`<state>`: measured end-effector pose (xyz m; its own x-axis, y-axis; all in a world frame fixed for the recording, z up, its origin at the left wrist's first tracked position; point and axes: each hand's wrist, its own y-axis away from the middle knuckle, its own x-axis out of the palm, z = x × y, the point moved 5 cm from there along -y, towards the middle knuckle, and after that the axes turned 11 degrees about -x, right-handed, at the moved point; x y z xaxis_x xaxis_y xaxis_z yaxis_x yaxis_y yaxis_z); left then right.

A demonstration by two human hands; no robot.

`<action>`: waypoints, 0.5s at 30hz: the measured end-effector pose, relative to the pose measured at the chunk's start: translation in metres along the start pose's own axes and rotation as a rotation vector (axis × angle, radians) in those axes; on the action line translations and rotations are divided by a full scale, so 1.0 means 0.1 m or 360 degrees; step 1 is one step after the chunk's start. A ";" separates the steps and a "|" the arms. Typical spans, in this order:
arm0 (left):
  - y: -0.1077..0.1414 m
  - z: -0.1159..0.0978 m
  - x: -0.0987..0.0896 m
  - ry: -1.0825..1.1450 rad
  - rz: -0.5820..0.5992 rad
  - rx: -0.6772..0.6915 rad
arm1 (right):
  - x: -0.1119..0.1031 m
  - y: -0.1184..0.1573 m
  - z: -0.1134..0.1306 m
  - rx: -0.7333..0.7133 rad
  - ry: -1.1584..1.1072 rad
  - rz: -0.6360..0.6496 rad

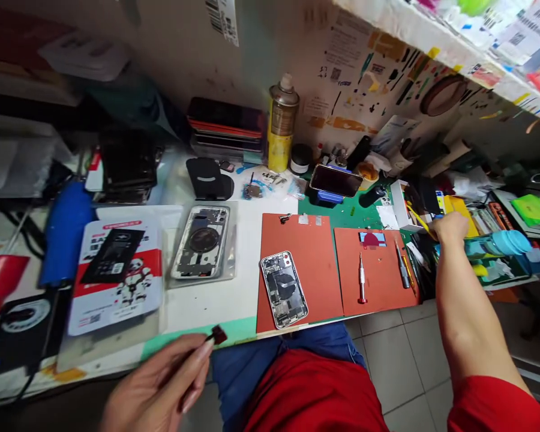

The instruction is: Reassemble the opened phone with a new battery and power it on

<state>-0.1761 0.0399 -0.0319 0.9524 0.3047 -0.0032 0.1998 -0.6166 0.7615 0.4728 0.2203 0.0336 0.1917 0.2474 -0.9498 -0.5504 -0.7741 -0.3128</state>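
Note:
My left hand (173, 378) is closed in a pinch on a small dark red-black part (218, 335), held just above the front edge of the bench. On the right, my right hand (452, 227) reaches out beside a white box (407, 207) with tools in and around it. A thin yellow stick-like thing (418, 218) lies close to its fingers; the fingertips are too small to make out. Between the hands, an opened phone (284, 289) shows its inner parts on an orange-brown mat (317, 258). A second opened phone (201, 243) lies on a clear bag to the left.
A screwdriver (362, 279) with a red end lies on the right mat, with further tools (404, 270) beside it. A battery (113, 257) rests on a white-and-red package (117, 312). Behind stand a yellow spray can (281, 129), a propped phone (335, 180) and a blue bottle (499, 243).

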 end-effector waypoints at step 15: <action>-0.54 -0.50 1.19 -0.0340 0.0326 0.0021 | -0.65 2.40 1.51 -0.1171 -0.1228 -0.0143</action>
<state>-0.0856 0.1458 -0.0410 0.9998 0.0141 0.0120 0.0003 -0.6592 0.7520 0.2056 0.1059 0.0187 -0.5007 0.4232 -0.7552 0.1150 -0.8321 -0.5425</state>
